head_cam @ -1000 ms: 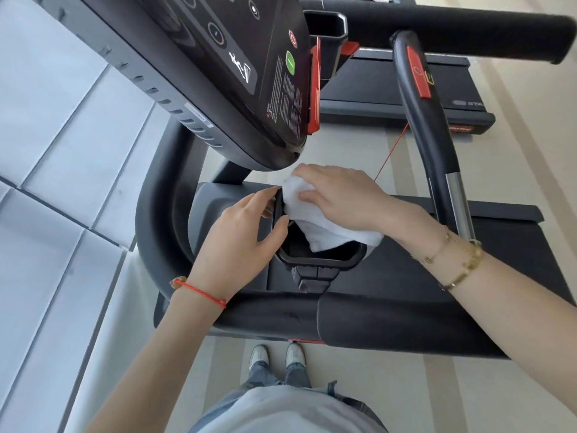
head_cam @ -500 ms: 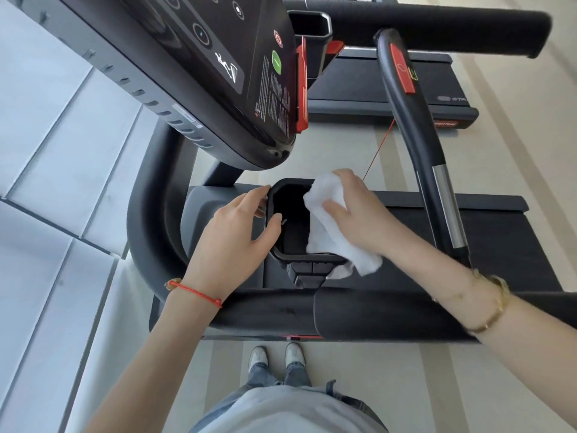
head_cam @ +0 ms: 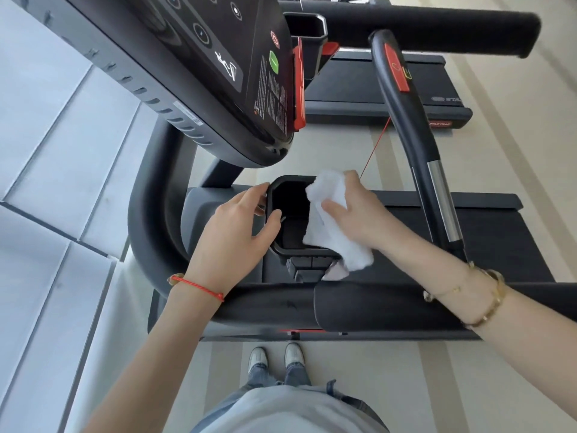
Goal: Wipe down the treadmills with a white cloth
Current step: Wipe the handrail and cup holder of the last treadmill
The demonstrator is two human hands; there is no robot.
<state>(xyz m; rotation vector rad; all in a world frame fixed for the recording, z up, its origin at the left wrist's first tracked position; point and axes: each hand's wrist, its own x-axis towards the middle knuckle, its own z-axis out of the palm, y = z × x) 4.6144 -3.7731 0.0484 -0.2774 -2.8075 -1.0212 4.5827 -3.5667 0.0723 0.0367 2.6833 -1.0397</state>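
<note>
I look down on a black treadmill; its console [head_cam: 218, 57] tilts across the top left. Below it sits a black cup holder [head_cam: 288, 214] with a thick rim. My left hand [head_cam: 237, 232] grips the holder's left rim, thumb hooked over the edge and fingers on the outside. My right hand [head_cam: 356, 214] holds a white cloth [head_cam: 331, 223] folded against the holder's right side; the cloth's lower end hangs over the near right corner. The holder's right rim is hidden by the cloth.
A padded handrail [head_cam: 359, 304] crosses in front of me. A curved arm with a red pad and a steel grip [head_cam: 421, 145] rises at right. A second treadmill's deck [head_cam: 390, 85] lies beyond. Pale panels [head_cam: 62, 182] run along the left.
My right hand has slid the cloth from over the cup holder's opening to its right edge, uncovering the dark inside. My left hand has stayed on the left rim.
</note>
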